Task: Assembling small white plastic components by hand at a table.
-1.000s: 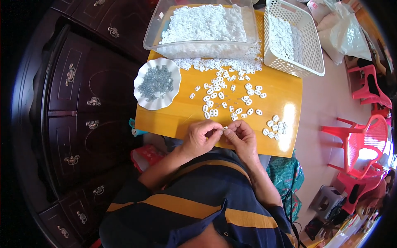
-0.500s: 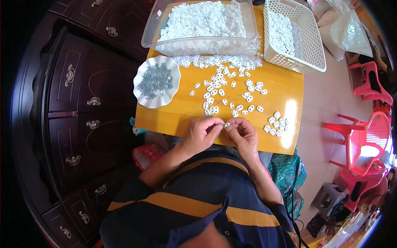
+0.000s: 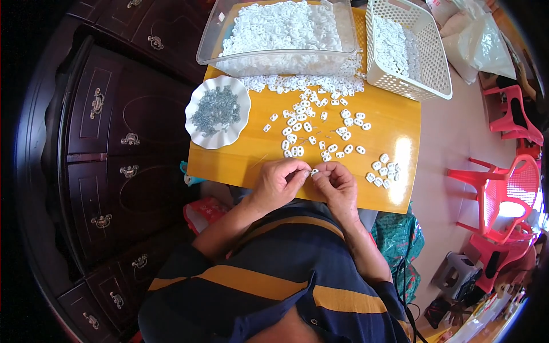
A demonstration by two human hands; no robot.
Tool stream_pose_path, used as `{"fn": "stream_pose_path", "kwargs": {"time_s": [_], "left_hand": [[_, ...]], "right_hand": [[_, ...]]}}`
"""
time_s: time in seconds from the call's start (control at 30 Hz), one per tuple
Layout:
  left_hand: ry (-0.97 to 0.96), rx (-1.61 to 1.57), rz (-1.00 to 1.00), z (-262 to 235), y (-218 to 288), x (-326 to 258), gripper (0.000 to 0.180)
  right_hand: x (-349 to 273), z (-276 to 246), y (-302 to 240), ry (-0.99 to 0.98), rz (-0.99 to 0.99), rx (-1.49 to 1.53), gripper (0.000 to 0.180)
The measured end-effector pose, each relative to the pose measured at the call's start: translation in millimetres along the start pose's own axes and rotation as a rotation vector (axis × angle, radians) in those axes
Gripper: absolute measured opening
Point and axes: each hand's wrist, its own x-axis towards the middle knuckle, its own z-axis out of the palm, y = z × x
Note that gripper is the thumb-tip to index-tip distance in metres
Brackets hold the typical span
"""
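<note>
My right hand (image 3: 339,186) pinches a small white plastic piece (image 3: 314,171) near the table's front edge. My left hand (image 3: 279,184) meets it from the other side, thumb and forefinger pressed together against the piece's edge; whatever sits between those fingertips is too small to make out. Beyond my hands lie many loose white two-hole plastic pieces (image 3: 297,127), with a few thin screws (image 3: 319,135) among them. To the right is a separate cluster of white pieces (image 3: 383,170). A scalloped white dish (image 3: 244,108) at the left holds a heap of small grey metal screws (image 3: 216,111).
A clear plastic bin (image 3: 274,64) full of white pieces stands at the table's back, beside a white perforated basket (image 3: 409,86) holding more. Dark drawers (image 3: 97,143) line the left. Red plastic chairs (image 3: 492,188) and a green bag (image 3: 400,237) stand right of the yellow table (image 3: 343,197).
The view has shifted very slightly. Both hands keep the same place and pinch, with the white piece still between them.
</note>
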Motion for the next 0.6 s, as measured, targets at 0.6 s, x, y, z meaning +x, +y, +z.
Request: {"fn": "stream_pose_path", "kwargs": {"time_s": [0.6], "left_hand": [[-0.037, -0.052, -0.033, 3.3, -11.4, -3.1, 0.008]], "right_hand": [[1.0, 1.5, 1.4, 0.01, -0.029, -0.063, 0.006]]}}
